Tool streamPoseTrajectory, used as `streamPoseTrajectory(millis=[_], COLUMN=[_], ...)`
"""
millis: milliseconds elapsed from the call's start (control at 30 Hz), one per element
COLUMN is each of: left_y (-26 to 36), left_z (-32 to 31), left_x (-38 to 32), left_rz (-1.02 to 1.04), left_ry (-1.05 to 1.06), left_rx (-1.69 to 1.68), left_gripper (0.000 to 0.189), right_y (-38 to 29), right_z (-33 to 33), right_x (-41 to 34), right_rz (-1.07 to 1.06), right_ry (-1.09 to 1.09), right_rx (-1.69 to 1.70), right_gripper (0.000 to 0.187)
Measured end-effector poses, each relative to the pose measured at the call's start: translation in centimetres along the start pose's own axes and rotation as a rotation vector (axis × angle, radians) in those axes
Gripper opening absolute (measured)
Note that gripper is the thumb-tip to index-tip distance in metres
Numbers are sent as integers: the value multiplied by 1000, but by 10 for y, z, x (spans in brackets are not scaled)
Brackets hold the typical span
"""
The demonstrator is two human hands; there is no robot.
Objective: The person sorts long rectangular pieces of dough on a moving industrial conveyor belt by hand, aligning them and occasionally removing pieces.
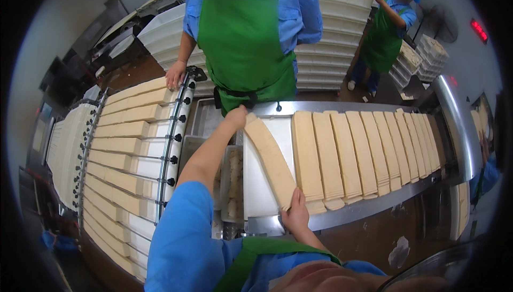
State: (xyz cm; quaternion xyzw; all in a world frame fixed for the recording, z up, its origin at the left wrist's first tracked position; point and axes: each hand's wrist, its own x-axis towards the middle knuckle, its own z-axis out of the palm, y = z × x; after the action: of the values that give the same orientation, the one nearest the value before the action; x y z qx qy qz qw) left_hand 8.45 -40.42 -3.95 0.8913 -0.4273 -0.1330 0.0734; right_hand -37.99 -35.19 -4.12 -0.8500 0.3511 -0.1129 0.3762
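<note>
Between my two hands stretches a long, pale strip of layered dough sheet (270, 159), curved above the white conveyor belt (258, 187). Its far end is in my left hand (236, 117), near the co-worker's apron. My right hand (296, 211) grips the near end, with the thumb on top. Just to the right of the strip, a row of similar layered dough strips (306, 155) lies side by side along the conveyor. The undersides of both hands are hidden.
Left, a second conveyor carries dough blocks (116, 145) in lanes parted by metal rods under a crossbar (164, 163). Between the conveyors stand trays of scraps (235, 183). A co-worker (246, 39) stands opposite, one hand (176, 74) at the left conveyor. A metal hood (457, 127) spans the right end.
</note>
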Motion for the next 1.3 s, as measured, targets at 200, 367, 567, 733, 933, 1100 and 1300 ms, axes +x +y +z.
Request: streamPoseTrajectory(millis=[200, 367, 567, 733, 933, 1100, 1300], left_y=[59, 46, -10, -60, -186, -366, -370], left_z=[-18, -26, -48, -80, -108, -24, -56], left_x=[-52, -96, -255, -417, -571, -632, -598], left_rz=[462, 366, 129, -114, -351, -646, -860], left_ry=[-222, -197, 260, 489, 622, 704, 26], left_rx=[269, 181, -61, -164, -455, -765, -193], left_gripper=[98, 94, 68, 67, 79, 54, 78], right_y=[-21, -35, -32, -97, -218, -310, -317], right_z=[-6, -1, 17, 35, 99, 156, 199], right_x=[20, 24, 7, -16, -40, -88, -109], right_rz=[88, 147, -223, -390, -760, -1204, -1038], right_ry=[-19, 39, 188, 49, -107, -258, -653], right_rx=[-123, -83, -99, -68, 2, 39, -36], right_gripper=[110, 88, 70, 71, 67, 59, 60])
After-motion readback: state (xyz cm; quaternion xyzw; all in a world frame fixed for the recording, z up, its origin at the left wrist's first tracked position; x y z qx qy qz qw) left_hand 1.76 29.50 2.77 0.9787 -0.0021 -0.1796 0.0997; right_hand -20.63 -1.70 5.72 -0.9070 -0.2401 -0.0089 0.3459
